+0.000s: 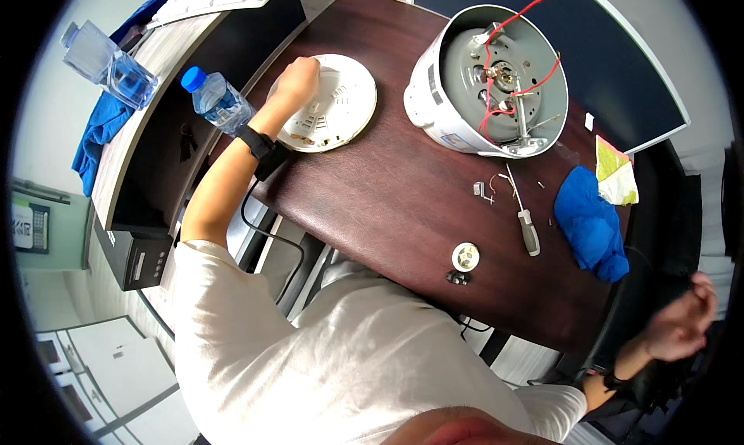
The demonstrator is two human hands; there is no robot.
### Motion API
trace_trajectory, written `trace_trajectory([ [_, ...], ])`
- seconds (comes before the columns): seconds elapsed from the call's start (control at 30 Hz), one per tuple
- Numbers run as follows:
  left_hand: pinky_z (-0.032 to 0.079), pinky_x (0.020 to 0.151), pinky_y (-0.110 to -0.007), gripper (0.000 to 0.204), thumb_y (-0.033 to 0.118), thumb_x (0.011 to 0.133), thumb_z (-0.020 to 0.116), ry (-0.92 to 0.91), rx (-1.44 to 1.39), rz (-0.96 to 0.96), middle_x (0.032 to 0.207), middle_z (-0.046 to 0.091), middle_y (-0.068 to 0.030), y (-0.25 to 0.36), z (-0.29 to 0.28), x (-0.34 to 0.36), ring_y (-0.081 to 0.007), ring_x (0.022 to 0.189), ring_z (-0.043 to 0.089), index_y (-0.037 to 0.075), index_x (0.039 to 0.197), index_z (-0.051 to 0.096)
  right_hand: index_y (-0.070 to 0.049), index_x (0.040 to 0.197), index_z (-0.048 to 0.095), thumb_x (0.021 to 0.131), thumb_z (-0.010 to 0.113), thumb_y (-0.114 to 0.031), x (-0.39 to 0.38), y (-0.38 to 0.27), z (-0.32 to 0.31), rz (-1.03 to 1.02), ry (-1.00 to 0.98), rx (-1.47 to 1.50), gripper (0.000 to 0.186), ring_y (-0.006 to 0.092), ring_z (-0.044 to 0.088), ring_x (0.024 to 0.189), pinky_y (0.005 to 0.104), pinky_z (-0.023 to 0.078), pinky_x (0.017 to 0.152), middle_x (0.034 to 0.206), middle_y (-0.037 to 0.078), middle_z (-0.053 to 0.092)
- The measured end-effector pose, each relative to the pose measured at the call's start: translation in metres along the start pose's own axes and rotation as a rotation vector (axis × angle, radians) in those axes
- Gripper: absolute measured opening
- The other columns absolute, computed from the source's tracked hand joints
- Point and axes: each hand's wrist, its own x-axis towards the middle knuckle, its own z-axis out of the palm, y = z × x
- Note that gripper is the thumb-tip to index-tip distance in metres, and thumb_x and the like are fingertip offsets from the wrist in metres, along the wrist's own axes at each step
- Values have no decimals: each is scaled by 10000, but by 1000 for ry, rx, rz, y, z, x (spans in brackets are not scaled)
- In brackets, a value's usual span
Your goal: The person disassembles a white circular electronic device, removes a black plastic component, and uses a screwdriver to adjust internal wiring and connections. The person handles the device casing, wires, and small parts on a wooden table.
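My left hand (pixel 298 85), fingers curled, rests over the upper left of a white round plastic cover (pixel 337 108) with slots; what the fingertips hold is hidden. A white appliance drum (pixel 425 112) with a grey metal inside and red wires stands right of it. A grey-handled screwdriver (pixel 528 230) lies below the drum, beside small metal parts (pixel 480 188). A small cream disc (pixel 466 257) sits near a black part (pixel 458 278). My right hand (pixel 680 321) is raised past the table's right end, fingers loosely bent and apart, with nothing visible in them.
A blue cloth (pixel 589 220) and a yellow-white paper (pixel 616 171) lie on the dark table (pixel 364 205). A blue-capped bottle (pixel 217 100) and a larger bottle (pixel 105 61) stand left. A dark panel (pixel 635 89) borders the back; a black cable (pixel 275 236) hangs below.
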Motion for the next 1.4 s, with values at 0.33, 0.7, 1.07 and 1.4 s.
trace_trajectory([
  [0.33,520,740,-437,123,6,798,544,42,22,204,866,658,-240,-15,2,19,-393,838,660,-21,830,659,-61,980,610,1041,327,-398,-180,148,78,890,-5,13,444,147,544,744,292,404,727,765,30,582],
  [0.7,513,689,-272,109,-7,807,666,-387,-553,407,832,667,-86,125,-75,-81,-143,744,644,-19,915,666,-37,761,580,1059,287,-302,-192,151,97,937,106,48,495,118,459,571,274,354,586,615,31,482],
  [1.07,519,713,-427,129,65,814,628,-450,-550,857,931,666,-138,292,-39,-141,-353,821,645,28,937,633,-27,739,568,1058,301,-298,-194,153,96,931,154,115,497,127,445,543,277,394,551,586,40,456],
  [1.4,504,611,-298,149,117,813,698,-556,-433,603,794,689,-102,214,-93,-116,-177,632,627,17,922,683,-37,724,553,1059,308,-315,-205,160,92,950,178,112,500,123,452,546,276,380,550,597,28,481],
])
